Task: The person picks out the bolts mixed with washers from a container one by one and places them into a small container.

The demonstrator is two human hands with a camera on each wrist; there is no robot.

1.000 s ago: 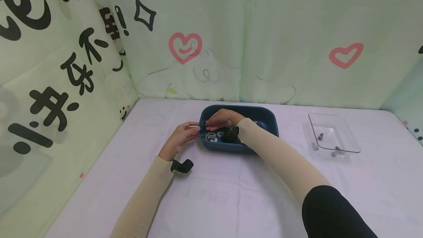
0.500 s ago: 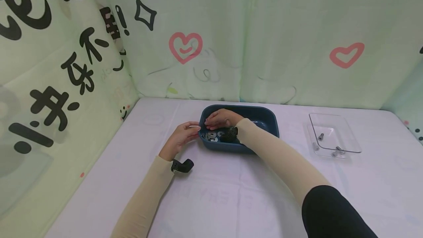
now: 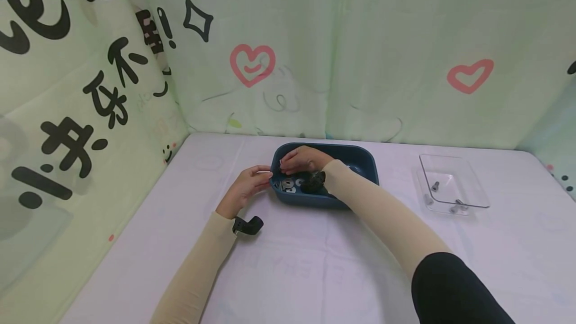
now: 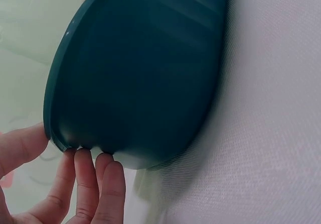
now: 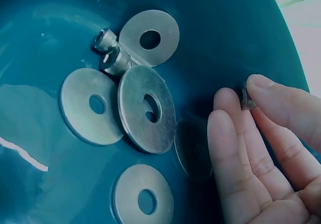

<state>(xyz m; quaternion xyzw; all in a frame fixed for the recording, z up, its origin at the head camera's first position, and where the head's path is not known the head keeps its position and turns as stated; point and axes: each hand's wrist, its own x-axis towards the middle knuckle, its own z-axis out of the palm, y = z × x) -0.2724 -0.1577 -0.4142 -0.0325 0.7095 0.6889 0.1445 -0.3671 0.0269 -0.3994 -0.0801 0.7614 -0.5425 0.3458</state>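
Note:
In the right wrist view my right hand [image 5: 266,153] pinches a small dark metal screw [image 5: 246,99] between thumb and fingertips, its far end hidden by the fingers. Beneath the hand, on the floor of a dark blue plastic tub [image 3: 324,202], lie several flat steel washers [image 5: 93,114], some overlapping. Two socket-head screws [image 5: 116,61] lie against the upper washer [image 5: 165,28]. My left hand [image 3: 243,189] holds the tub's left end, thumb at the rim and fingertips against the outer wall, as the left wrist view shows.
A clear plastic tray [image 3: 479,191] stands on the white table [image 3: 288,269] to the right, with several screws [image 3: 435,186] in it. Printed cloth curtains [image 3: 382,39] rise along the table's back and left side. A black wrist camera [image 3: 248,225] hangs off the left wrist.
Inside the tub, my right hand has drawn its fingertips slightly together and up from near the left wall. The left hand stays on the tub's end.

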